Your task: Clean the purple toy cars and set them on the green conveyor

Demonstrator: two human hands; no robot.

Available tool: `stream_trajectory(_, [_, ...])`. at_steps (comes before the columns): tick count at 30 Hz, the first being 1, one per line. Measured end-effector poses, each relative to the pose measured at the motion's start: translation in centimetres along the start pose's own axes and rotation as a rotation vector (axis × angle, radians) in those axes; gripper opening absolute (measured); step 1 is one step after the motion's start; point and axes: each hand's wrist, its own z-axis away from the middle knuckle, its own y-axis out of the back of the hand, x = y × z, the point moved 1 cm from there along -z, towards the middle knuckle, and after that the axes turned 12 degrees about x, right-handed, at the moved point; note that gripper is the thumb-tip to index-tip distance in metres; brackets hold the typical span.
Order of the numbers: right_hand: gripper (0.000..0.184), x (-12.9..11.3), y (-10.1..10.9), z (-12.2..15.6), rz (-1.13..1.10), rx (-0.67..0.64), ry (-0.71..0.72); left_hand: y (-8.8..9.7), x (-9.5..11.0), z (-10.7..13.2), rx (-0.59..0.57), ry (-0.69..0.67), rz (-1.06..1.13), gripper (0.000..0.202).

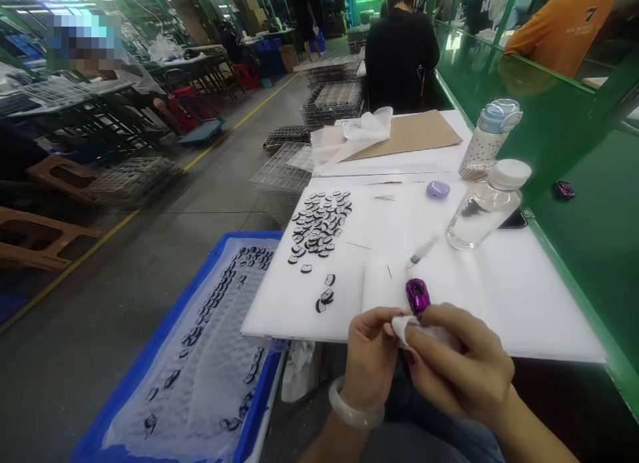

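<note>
Close together at the table's front edge, both my hands have their fingers closed. A white cloth (402, 327) is gripped in my right hand (462, 356) and is bunched around its fingers. Wearing a pale bangle, my left hand (372, 353) pinches at the cloth's left end; whatever small thing it holds is hidden by the fingers. Just beyond the fingertips lies a purple toy car (418, 295). Left on the white table sheet (384, 237) are many small black-rimmed pieces (319, 227), with a few nearer pieces (327, 295) lying apart.
A clear bottle (479, 207), a patterned flask (489, 137) and a purple oval object (438, 189) stand at the right. A thin brush-like tool (420, 253) lies mid-table. Lower left is a blue tray (164, 323) with more pieces. A person in black (402, 57) sits ahead.
</note>
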Motion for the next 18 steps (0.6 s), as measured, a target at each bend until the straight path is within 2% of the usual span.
stream_trajectory(2, [0.013, 0.2, 0.5, -0.2, 0.017, -0.028, 0.056, 0.0, 0.1, -0.1, 0.022, -0.007, -0.021, 0.032])
stream_trajectory(7, [0.014, 0.4, 0.7, -0.7, 0.069, -0.015, 0.068, -0.2, 0.1, -0.1, 0.005, -0.001, -0.050, 0.032])
stream_trajectory(12, [0.014, 0.7, 1.6, -0.2, 0.084, -0.146, 0.090, 0.1, 0.5, -0.1, -0.004, -0.079, -0.071, 0.029])
stream_trajectory(15, [0.013, 2.1, 3.0, 1.0, 0.186, -0.080, -0.065, 1.0, 1.2, -0.1, -0.053, -0.197, -0.214, 0.028])
stream_trajectory(16, [0.013, 2.7, 3.3, 1.5, 0.201, -0.045, -0.152, 1.3, 1.5, -0.1, -0.056, -0.274, -0.319, 0.025])
stream_trajectory(18, [0.010, 3.5, 3.4, 2.4, 0.186, -0.029, -0.331, 1.7, 1.9, -0.2, -0.045, -0.520, -0.611, 0.016])
